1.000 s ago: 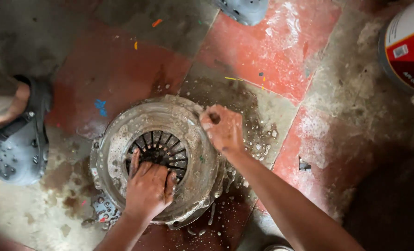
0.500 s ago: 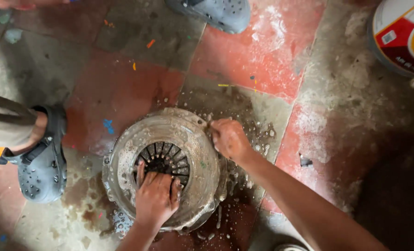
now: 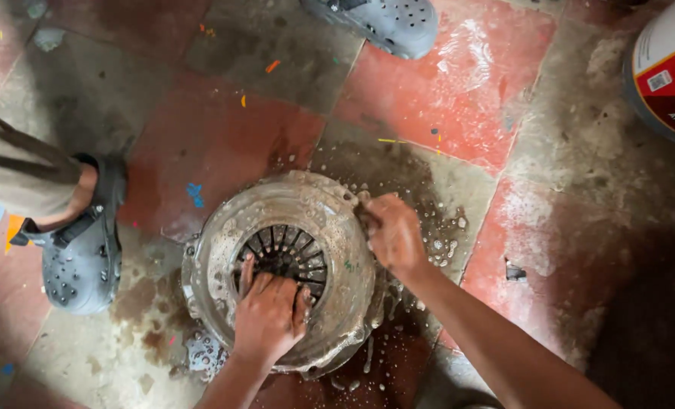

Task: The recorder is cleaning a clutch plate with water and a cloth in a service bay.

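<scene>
A round, grimy metal clutch cover (image 3: 224, 250) with radial spring fingers lies flat on the wet tiled floor, covered in soapy water. My left hand (image 3: 271, 316) presses down on its central fingers, palm flat and digits spread into the slots. My right hand (image 3: 392, 231) is closed in a fist against the cover's right rim; whether it holds a rag or brush is hidden by the fingers.
Grey perforated clogs stand at the left (image 3: 80, 254), worn on a foot, and at the top (image 3: 387, 23). A large round paint bucket (image 3: 667, 72) sits at the upper right. Foam and puddles (image 3: 440, 235) surround the cover on red and grey tiles.
My right fist has slid down from the cover's upper right edge to its right rim. My left hand stays pressed on the centre. The camera view has shifted a little.
</scene>
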